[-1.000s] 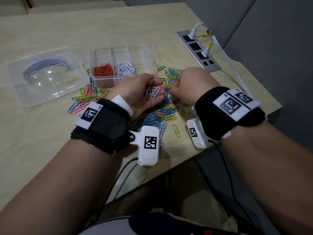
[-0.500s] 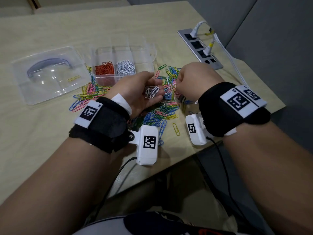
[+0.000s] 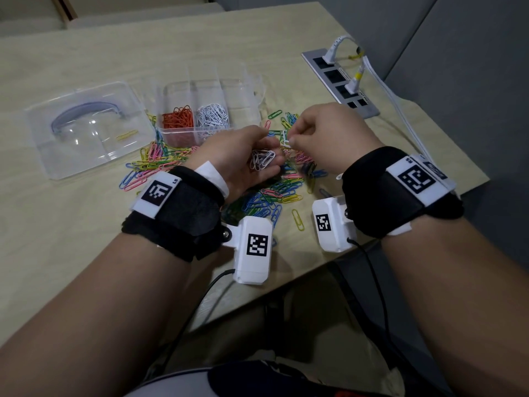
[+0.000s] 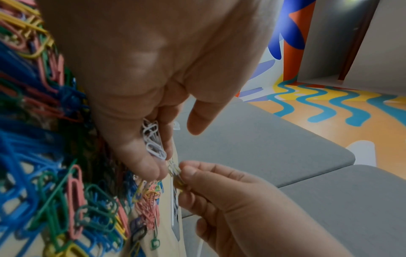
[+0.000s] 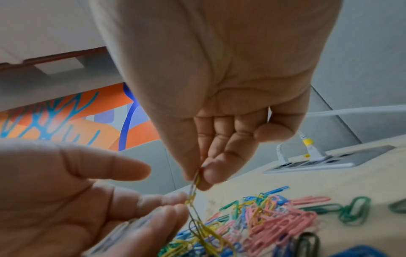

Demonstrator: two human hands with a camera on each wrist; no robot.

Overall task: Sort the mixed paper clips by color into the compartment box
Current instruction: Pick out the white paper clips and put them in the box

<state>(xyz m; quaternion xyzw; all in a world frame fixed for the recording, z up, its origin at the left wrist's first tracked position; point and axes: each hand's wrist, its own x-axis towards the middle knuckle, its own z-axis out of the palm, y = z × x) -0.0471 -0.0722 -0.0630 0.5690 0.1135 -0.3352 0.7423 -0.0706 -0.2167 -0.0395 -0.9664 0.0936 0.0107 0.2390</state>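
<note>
My left hand (image 3: 267,149) lies palm up over the mixed pile of paper clips (image 3: 272,193), its fingers curled round a small bunch of white clips (image 3: 262,161). Just right of it, my right hand (image 3: 289,142) pinches a white clip (image 3: 285,138) between thumb and forefinger. In the right wrist view that pinched clip (image 5: 195,181) is hooked to yellow clips (image 5: 206,234) trailing down to the pile, and my left fingertips (image 5: 175,200) touch the chain. The clear compartment box (image 3: 246,90) holds orange clips (image 3: 177,117) and white clips (image 3: 213,116) in two near cells.
The box's clear lid (image 3: 86,138) lies to the left with one yellow clip (image 3: 127,135) on it. A power strip (image 3: 340,81) with white plugs and a cable (image 3: 400,110) sits at the right. The table's front edge (image 3: 315,267) runs close under my wrists.
My right hand has lifted off the pile with a white clip and moved close to my left fingertips. The left hand still holds its white bunch.
</note>
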